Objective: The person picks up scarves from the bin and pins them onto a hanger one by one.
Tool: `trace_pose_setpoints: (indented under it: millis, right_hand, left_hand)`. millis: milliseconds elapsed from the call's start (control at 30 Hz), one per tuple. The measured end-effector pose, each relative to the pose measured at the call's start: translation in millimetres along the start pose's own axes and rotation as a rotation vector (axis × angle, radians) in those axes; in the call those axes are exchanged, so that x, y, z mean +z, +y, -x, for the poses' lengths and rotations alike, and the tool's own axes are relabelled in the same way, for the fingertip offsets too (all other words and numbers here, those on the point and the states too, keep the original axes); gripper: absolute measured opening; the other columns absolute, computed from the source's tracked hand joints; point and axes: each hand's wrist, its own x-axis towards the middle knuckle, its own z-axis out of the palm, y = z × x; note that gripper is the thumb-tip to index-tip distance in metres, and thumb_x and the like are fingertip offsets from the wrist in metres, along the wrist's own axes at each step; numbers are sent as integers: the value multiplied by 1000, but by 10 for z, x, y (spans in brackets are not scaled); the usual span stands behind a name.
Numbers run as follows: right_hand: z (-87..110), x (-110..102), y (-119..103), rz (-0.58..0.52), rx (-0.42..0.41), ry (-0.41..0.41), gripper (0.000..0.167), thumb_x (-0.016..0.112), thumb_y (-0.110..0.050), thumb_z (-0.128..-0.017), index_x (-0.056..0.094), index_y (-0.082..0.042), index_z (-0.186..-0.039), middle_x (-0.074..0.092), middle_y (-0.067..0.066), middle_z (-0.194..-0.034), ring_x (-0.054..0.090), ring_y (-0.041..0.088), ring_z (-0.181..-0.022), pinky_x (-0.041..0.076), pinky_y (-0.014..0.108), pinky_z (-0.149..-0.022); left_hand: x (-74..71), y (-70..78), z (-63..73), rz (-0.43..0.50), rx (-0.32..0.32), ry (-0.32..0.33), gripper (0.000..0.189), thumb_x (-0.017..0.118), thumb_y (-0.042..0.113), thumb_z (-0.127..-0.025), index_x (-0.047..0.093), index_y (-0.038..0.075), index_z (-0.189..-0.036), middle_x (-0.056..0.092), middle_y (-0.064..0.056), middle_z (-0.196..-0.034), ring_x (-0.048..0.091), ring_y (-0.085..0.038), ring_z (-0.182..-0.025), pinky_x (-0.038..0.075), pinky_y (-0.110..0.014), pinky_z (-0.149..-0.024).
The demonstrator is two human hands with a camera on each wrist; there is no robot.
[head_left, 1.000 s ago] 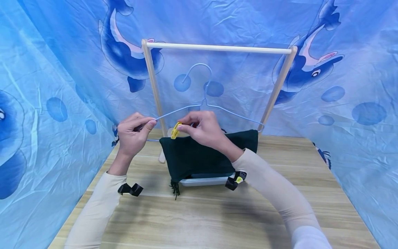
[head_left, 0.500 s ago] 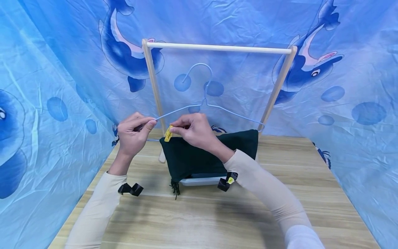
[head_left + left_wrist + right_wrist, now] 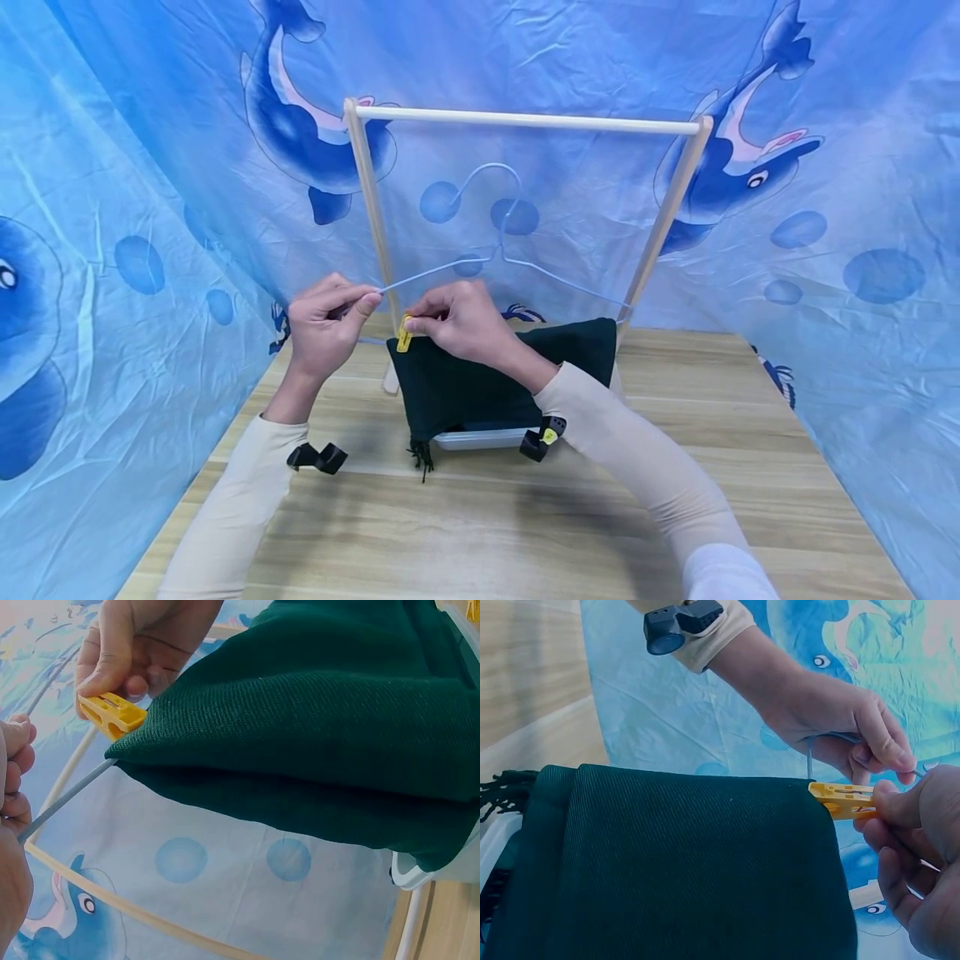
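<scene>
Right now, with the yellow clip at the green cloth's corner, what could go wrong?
The yellow clip sits near the green cloth's corner, so it might slip off once the right hand lets go. The left hand holds the hanger near one end, so the far end could tip. The cloth's lower part reaches the white container, so lifting might drag it.

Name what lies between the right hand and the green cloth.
A yellow clip, pinched by the right hand, its far end at the green cloth, as the right wrist view shows.
</scene>
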Motion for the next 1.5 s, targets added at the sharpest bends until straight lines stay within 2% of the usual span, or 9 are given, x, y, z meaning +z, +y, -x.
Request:
trace_pose_setpoints:
  millis: [167,333,600,833,1067,1300,1500]
  right_hand:
    - [-1,6,-7,32,13,-45,16,79,-20,-92,81,-7,-102,79,0,-89,64,4,-69,53,20,-66]
    - [10,-8,-14,2,33,-51,26,79,-25,-92,78,-7,-111,77,-1,-92,65,5,-78,57,26,-74]
    - [21,-18,7,-41,10,-44,30,79,-26,-92,76,-7,-116,75,-1,-94,65,5,-81,55,23,-71]
    - [23,-17,31,-79,12,-43,32,79,-24,-92,75,-7,-119,77,0,-96,66,5,-83,58,36,-72]
    - [40,-55,34,-88,39,-54,37,79,-29,-91,74,-11,-122,77,-2,-102,67,3,-88,57,28,-74]
    - [126,-198,27,-105,37,3,38,80,-29,-90,74,-10,-122,77,0,-107,66,5,-90,57,33,-74]
    - [295,-412,56,-111,18,57,35,79,-23,-91,74,-10,-123,77,-1,-107,67,6,-89,56,34,-73]
  left_hand:
    - [0,-4,17,2,-5,-3,39,78,30,-93,78,-8,-85,57,-10,-65,41,-8,-59,28,-19,-56]
    - [2,-11,29,5,-7,-5,38,78,29,-93,77,-8,-85,57,-10,-65,41,-8,-59,29,-19,-56]
    - [4,-20,29,-3,-10,-6,40,77,32,-93,78,-8,-86,55,-8,-64,41,-7,-58,28,-18,-55]
    - [1,-14,27,-5,-17,-12,40,77,32,-93,78,-8,-86,55,-8,-64,41,-7,-59,29,-18,-55]
    - [-3,-4,23,-10,-18,-12,42,76,33,-93,78,-8,-87,56,-9,-65,41,-7,-59,29,-18,-55]
    - [-26,-15,31,2,-19,1,37,78,28,-92,77,-9,-86,57,-10,-66,42,-7,-59,30,-17,-54]
    - [-32,-52,34,11,9,11,37,79,27,-92,77,-10,-86,58,-9,-67,43,-6,-59,30,-17,-55]
